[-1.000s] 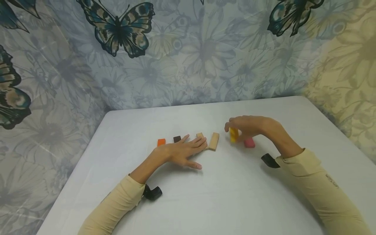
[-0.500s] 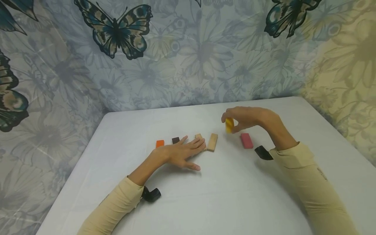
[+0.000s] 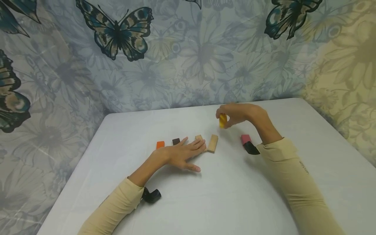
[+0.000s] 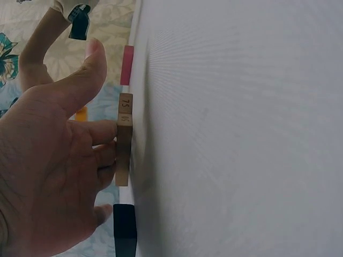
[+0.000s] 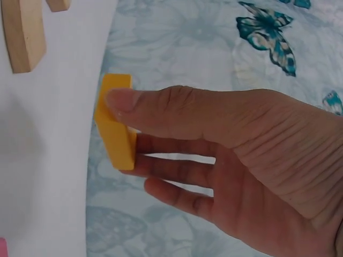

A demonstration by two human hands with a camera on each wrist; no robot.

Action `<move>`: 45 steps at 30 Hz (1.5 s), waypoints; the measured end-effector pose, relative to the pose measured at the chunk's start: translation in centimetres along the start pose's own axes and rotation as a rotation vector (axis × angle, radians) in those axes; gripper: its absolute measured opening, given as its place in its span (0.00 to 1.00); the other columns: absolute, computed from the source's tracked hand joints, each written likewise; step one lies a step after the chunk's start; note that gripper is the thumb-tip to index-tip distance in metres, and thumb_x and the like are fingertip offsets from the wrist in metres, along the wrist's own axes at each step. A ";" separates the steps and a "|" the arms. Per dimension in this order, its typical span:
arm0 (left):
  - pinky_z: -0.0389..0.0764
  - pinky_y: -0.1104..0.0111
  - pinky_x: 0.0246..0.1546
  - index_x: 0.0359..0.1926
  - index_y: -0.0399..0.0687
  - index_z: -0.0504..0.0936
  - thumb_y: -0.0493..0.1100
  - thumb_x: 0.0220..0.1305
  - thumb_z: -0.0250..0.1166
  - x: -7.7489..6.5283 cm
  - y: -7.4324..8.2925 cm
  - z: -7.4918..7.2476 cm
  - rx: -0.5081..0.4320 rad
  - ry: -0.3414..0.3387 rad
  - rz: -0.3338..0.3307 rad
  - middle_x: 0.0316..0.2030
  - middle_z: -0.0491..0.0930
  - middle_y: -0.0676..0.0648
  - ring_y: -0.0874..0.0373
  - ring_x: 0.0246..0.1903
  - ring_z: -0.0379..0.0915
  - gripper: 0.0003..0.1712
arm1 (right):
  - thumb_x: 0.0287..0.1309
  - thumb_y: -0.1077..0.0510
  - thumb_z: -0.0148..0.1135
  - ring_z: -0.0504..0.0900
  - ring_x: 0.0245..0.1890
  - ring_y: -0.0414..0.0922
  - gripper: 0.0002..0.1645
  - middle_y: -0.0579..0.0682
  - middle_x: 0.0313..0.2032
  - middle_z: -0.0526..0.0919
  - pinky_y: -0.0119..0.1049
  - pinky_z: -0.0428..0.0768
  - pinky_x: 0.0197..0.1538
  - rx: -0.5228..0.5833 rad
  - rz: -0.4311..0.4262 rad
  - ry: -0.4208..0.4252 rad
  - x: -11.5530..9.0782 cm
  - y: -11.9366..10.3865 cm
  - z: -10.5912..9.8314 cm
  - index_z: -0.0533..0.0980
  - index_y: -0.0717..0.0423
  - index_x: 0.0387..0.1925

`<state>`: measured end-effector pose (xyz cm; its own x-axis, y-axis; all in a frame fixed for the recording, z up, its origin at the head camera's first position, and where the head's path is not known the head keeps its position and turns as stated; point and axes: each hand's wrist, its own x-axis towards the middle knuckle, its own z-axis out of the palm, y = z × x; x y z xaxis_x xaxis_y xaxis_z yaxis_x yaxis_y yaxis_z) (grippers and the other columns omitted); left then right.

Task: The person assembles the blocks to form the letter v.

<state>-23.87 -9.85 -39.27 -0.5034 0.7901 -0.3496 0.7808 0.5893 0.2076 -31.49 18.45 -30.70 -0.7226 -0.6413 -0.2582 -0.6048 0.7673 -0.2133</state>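
Note:
Between thumb and fingers, my right hand (image 3: 238, 113) pinches a yellow block (image 3: 223, 120), raised over the far part of the white table; the right wrist view shows the yellow block (image 5: 115, 123) tilted in the grip. My left hand (image 3: 180, 156) is spread with straight fingers over several blocks. Its fingertips touch a plain wooden block (image 4: 124, 144) in the left wrist view. Just right of those fingertips lies another wooden block (image 3: 212, 143). A third wooden block (image 3: 198, 137) and a dark block (image 3: 176, 141) show partly behind the left hand.
An orange block (image 3: 160, 144) lies left of the dark one, near the left wrist. On the right, a pink block (image 3: 245, 138) is partly covered by the black wrist camera (image 3: 251, 148). The table (image 3: 205, 202) ends at a patterned cloth backdrop (image 3: 188, 65).
My right hand has lifted the yellow block from beside the pink block and carried it left and toward the far edge. The left hand has stayed in place.

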 end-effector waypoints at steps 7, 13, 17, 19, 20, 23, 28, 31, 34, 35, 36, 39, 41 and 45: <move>0.30 0.43 0.84 0.85 0.51 0.39 0.73 0.73 0.53 -0.2 0.1 0.0 0.001 0.003 0.002 0.86 0.30 0.49 0.56 0.86 0.25 0.56 | 0.62 0.58 0.74 0.82 0.53 0.52 0.25 0.56 0.53 0.85 0.53 0.81 0.64 -0.027 0.006 0.010 0.8 0.2 0.3 0.80 0.62 0.59; 0.29 0.45 0.84 0.85 0.53 0.39 0.73 0.73 0.54 -0.4 -0.2 0.1 0.006 0.007 -0.015 0.86 0.30 0.51 0.57 0.85 0.24 0.57 | 0.64 0.56 0.72 0.81 0.53 0.51 0.25 0.55 0.54 0.85 0.52 0.81 0.65 -0.024 -0.003 0.000 1.8 0.5 0.9 0.80 0.62 0.60; 0.30 0.43 0.84 0.85 0.52 0.39 0.73 0.73 0.55 -0.3 -0.3 0.3 0.001 0.009 -0.004 0.86 0.30 0.49 0.55 0.86 0.25 0.57 | 0.66 0.54 0.71 0.80 0.54 0.52 0.26 0.55 0.54 0.84 0.53 0.80 0.66 -0.019 0.018 -0.028 2.5 0.5 1.6 0.78 0.61 0.61; 0.30 0.42 0.84 0.85 0.51 0.39 0.73 0.72 0.56 -0.3 -0.2 0.3 0.000 0.006 0.001 0.86 0.30 0.48 0.54 0.86 0.25 0.57 | 0.67 0.53 0.70 0.79 0.54 0.52 0.26 0.55 0.54 0.84 0.53 0.79 0.67 -0.023 0.024 -0.044 2.8 0.4 1.9 0.78 0.61 0.62; 0.31 0.42 0.84 0.85 0.51 0.39 0.73 0.72 0.56 -0.4 -0.2 0.4 0.001 0.004 0.003 0.86 0.30 0.48 0.54 0.86 0.25 0.57 | 0.68 0.53 0.70 0.79 0.54 0.52 0.26 0.55 0.54 0.83 0.53 0.79 0.67 -0.027 0.026 -0.048 3.0 0.4 2.1 0.78 0.60 0.63; 0.31 0.42 0.84 0.85 0.51 0.39 0.73 0.72 0.56 -0.4 -0.2 0.4 0.007 0.003 0.002 0.86 0.30 0.48 0.54 0.86 0.24 0.58 | 0.68 0.52 0.69 0.79 0.54 0.51 0.27 0.55 0.55 0.83 0.53 0.79 0.67 -0.040 0.030 -0.056 3.3 0.5 2.6 0.78 0.59 0.63; 0.31 0.42 0.84 0.85 0.52 0.38 0.73 0.72 0.56 -0.4 -0.2 0.3 0.023 0.007 0.003 0.86 0.30 0.49 0.55 0.86 0.24 0.58 | 0.70 0.50 0.68 0.78 0.54 0.51 0.26 0.54 0.56 0.83 0.53 0.78 0.67 -0.050 0.070 -0.082 3.9 0.9 3.2 0.78 0.57 0.64; 0.31 0.42 0.84 0.85 0.52 0.39 0.73 0.72 0.57 -0.4 -0.2 0.3 0.018 0.006 0.004 0.86 0.30 0.48 0.54 0.86 0.24 0.58 | 0.70 0.48 0.67 0.77 0.56 0.51 0.27 0.54 0.58 0.82 0.53 0.77 0.68 -0.045 0.080 -0.104 4.1 1.0 3.5 0.77 0.55 0.65; 0.31 0.42 0.84 0.85 0.52 0.39 0.73 0.72 0.57 -0.3 -0.2 0.3 0.016 0.006 0.004 0.86 0.30 0.48 0.54 0.86 0.24 0.58 | 0.70 0.48 0.67 0.77 0.56 0.51 0.28 0.55 0.58 0.82 0.52 0.77 0.68 -0.027 0.057 -0.105 4.2 1.2 3.8 0.76 0.55 0.66; 0.31 0.42 0.84 0.85 0.52 0.39 0.73 0.72 0.57 -0.3 -0.2 0.3 0.017 0.005 0.004 0.86 0.30 0.48 0.54 0.86 0.24 0.58 | 0.71 0.49 0.67 0.77 0.56 0.51 0.28 0.55 0.58 0.82 0.52 0.77 0.68 -0.020 0.050 -0.104 4.1 1.2 3.8 0.76 0.55 0.66; 0.31 0.42 0.84 0.85 0.52 0.39 0.73 0.72 0.57 -0.3 -0.1 0.3 0.017 0.005 0.002 0.86 0.30 0.48 0.54 0.86 0.24 0.58 | 0.71 0.50 0.67 0.77 0.57 0.51 0.28 0.55 0.59 0.81 0.53 0.77 0.68 -0.012 0.044 -0.103 4.1 1.3 3.8 0.75 0.55 0.67; 0.31 0.42 0.84 0.85 0.52 0.39 0.73 0.71 0.57 -0.2 -0.1 0.3 0.021 0.006 0.002 0.86 0.30 0.48 0.55 0.86 0.24 0.58 | 0.70 0.54 0.66 0.78 0.61 0.54 0.28 0.57 0.62 0.80 0.54 0.78 0.69 -0.005 0.034 -0.102 3.7 1.5 3.8 0.74 0.54 0.68; 0.31 0.42 0.84 0.85 0.52 0.39 0.73 0.71 0.57 -0.1 0.0 0.3 0.024 0.009 0.001 0.86 0.30 0.48 0.54 0.86 0.24 0.58 | 0.70 0.57 0.66 0.78 0.64 0.56 0.27 0.58 0.65 0.79 0.56 0.77 0.71 -0.007 0.041 -0.108 3.6 1.6 3.7 0.75 0.52 0.68; 0.31 0.42 0.84 0.86 0.53 0.39 0.73 0.71 0.57 0.1 0.1 0.4 0.035 0.014 0.000 0.86 0.30 0.49 0.55 0.86 0.24 0.59 | 0.68 0.62 0.64 0.79 0.61 0.55 0.24 0.58 0.61 0.80 0.55 0.77 0.70 -0.027 0.027 -0.123 3.4 1.7 3.6 0.78 0.51 0.65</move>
<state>-23.74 -9.78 -39.71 -0.5086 0.7926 -0.3363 0.7932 0.5832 0.1751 -33.82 17.59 -35.35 -0.6929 -0.6143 -0.3774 -0.5958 0.7827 -0.1800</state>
